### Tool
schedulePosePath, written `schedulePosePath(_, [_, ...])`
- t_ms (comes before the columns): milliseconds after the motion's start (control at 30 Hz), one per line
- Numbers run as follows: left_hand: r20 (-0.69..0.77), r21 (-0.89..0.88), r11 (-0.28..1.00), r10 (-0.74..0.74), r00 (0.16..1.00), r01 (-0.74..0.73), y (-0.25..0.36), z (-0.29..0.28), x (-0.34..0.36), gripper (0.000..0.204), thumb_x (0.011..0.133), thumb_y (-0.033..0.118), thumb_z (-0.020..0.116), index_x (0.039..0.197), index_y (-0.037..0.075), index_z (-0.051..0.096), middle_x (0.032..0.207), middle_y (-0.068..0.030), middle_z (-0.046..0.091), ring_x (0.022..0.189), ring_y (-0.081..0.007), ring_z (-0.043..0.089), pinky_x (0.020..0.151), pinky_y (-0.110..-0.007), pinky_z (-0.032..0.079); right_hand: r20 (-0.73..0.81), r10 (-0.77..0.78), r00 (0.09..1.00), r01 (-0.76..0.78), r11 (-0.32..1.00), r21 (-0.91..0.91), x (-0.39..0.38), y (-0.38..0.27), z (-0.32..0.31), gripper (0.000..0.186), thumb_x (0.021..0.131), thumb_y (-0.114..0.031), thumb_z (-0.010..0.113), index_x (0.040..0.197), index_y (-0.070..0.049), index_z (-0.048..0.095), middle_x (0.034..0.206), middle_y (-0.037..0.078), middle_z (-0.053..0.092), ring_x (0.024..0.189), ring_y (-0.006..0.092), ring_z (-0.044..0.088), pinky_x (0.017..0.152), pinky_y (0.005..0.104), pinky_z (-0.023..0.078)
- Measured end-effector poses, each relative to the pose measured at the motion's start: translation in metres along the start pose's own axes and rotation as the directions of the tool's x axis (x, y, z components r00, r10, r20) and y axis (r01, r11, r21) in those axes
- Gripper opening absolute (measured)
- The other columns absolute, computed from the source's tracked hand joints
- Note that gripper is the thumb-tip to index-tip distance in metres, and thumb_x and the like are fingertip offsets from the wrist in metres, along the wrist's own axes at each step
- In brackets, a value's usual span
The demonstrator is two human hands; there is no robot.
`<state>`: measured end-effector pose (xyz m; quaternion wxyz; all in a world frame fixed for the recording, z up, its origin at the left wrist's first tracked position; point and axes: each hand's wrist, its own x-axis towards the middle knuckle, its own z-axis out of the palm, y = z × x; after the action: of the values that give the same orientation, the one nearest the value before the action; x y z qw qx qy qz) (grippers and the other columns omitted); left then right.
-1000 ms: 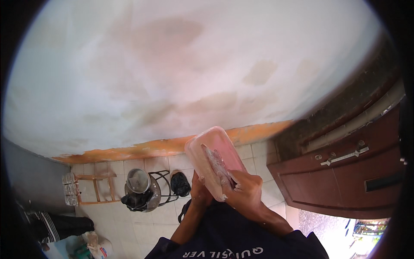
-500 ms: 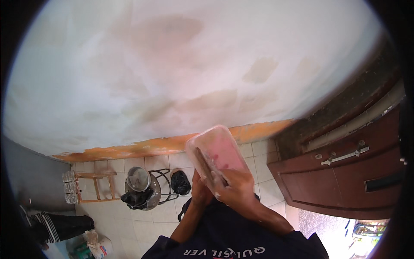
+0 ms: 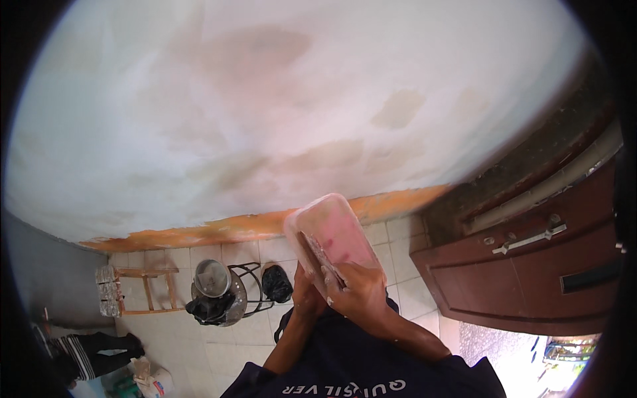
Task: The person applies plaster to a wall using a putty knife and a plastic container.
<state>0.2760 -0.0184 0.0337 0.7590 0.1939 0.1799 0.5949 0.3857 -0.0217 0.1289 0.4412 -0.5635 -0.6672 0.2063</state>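
A pink, putty-smeared plastic tub (image 3: 345, 229) is held tilted in front of my chest. My left hand (image 3: 306, 294) supports it from below at its near left side; most of those fingers are hidden behind the tub. In my right hand (image 3: 359, 290), fingers closed, is a putty knife (image 3: 313, 252) with a long, caked blade. The blade lies along the tub's left part, and its handle is mostly covered by my hand. Pale smears mark my right fingers. Beyond the tub rises a whitish wall (image 3: 199, 119) with darker, damp-looking patches.
An orange strip (image 3: 252, 224) runs along the wall's foot. At left stand a wooden stepladder (image 3: 147, 290) and a round stool (image 3: 235, 308) bearing a metal pot (image 3: 213, 278). A black bag (image 3: 276, 284) sits beside it. Dark striped clothing (image 3: 83, 355) shows lower left; a brown door (image 3: 524, 272) is right.
The tub has shifted slightly left. My right hand and the putty knife have moved a little left and down along it. The dark striped clothing has changed shape slightly.
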Motion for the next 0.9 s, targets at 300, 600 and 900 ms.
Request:
schedulePosePath(300, [-0.006,0.019,1.0,0.001,1.0,-0.001,-0.002,-0.011,0.001,0.077,0.088,0.03,0.055,0.145,0.002,0.013,0.142,-0.0179,0.033,0.13,-0.0322,0.036,0.108,-0.047,0.03,0.001,-0.016,1.0,0.016,0.998,-0.065,0.004,-0.003,-0.005,0.007,0.074,-0.004,0.065,0.069,0.0,0.062,0.059,0.016,0.056,0.052,0.0303,0.056,0.049,0.0374,0.044])
schedulePosePath(600, [0.017,0.02,1.0,-0.013,1.0,0.013,0.004,-0.003,-0.001,0.081,0.086,0.029,0.059,0.146,0.002,0.01,0.144,-0.0182,0.03,0.132,-0.0331,0.034,0.109,-0.048,0.028,0.007,-0.029,1.0,0.029,1.0,0.002,0.002,-0.001,-0.005,0.007,0.074,-0.004,0.064,0.07,0.001,0.061,0.06,0.016,0.056,0.05,0.0307,0.055,0.048,0.0376,0.043])
schedulePosePath(900, [-0.014,0.029,0.999,0.023,1.0,-0.023,0.003,-0.004,0.002,0.08,0.087,0.028,0.058,0.145,0.0,0.011,0.142,-0.018,0.031,0.13,-0.0319,0.037,0.108,-0.046,0.032,-0.014,-0.061,0.998,0.06,0.998,-0.028,0.006,0.002,0.004,0.007,0.073,-0.003,0.065,0.07,0.002,0.061,0.06,0.016,0.056,0.05,0.0309,0.055,0.048,0.0379,0.043])
